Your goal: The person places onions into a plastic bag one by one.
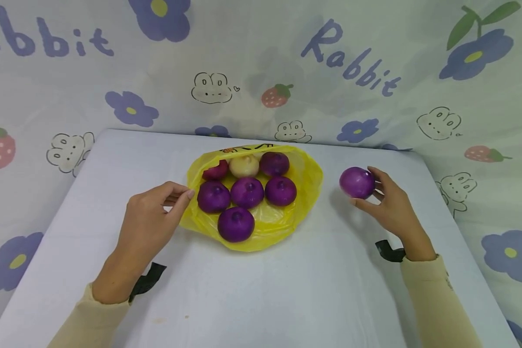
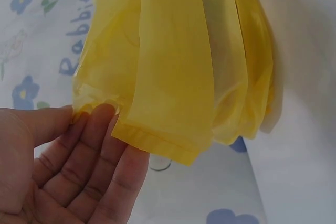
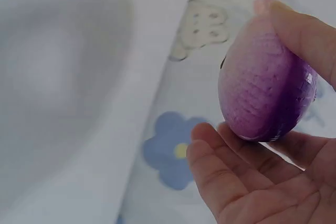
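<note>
Head view: the right hand (image 1: 389,203) holds a purple onion (image 1: 357,182) above the counter (image 1: 287,290), to the right of the yellow bag (image 1: 304,169) and apart from it. In the right wrist view the thumb presses the onion from one side and the fingers (image 3: 226,166) curl under it, so the hand is clamped on the onion. The left hand (image 1: 150,220) pinches the bag's left edge between thumb and fingertips; the left wrist view shows the folded rim held against the fingers (image 2: 100,124). The bag lies open on the counter near its far middle and carries six purple onions (image 1: 247,192) and one pale onion (image 1: 244,166). A printed cloth (image 1: 374,72) with flowers and rabbits hangs behind.
</note>
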A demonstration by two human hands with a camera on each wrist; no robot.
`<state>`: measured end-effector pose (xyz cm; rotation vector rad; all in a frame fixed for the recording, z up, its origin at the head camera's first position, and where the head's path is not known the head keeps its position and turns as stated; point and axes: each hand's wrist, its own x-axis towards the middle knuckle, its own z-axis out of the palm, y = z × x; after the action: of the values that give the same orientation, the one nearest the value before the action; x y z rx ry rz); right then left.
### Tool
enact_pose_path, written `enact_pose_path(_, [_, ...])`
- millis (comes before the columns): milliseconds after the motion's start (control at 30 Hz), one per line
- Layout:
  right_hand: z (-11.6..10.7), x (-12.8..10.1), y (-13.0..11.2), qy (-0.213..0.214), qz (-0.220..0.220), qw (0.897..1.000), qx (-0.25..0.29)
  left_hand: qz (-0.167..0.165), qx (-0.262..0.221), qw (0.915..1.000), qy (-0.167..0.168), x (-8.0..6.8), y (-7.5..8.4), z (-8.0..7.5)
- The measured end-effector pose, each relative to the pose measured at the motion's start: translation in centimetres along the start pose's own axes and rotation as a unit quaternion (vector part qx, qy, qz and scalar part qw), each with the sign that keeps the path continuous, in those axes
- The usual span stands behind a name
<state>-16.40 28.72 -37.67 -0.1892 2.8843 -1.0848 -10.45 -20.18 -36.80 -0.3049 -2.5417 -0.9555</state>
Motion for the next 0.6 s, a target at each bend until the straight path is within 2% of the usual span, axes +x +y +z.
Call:
enact_pose_path(167, [0.1,-1.1,-2.6,0.006,-0.054,0.998,-0.009,-0.002,0.000,1.0000,-0.001,0.0,0.0,0.0])
enact_pose_path(333, [0.3,-1.9,-4.8,0.005,-0.087,0.996,-0.018,-0.006,-0.001,1.0000,-0.003,0.0,0.0,-0.1])
enact_pose_path(600, [0.8,-2.9,-7.7,-0.028,-0.148,0.988,-0.030,-0.004,0.000,1.0000,-0.003,0.0,0.1,-0.1])
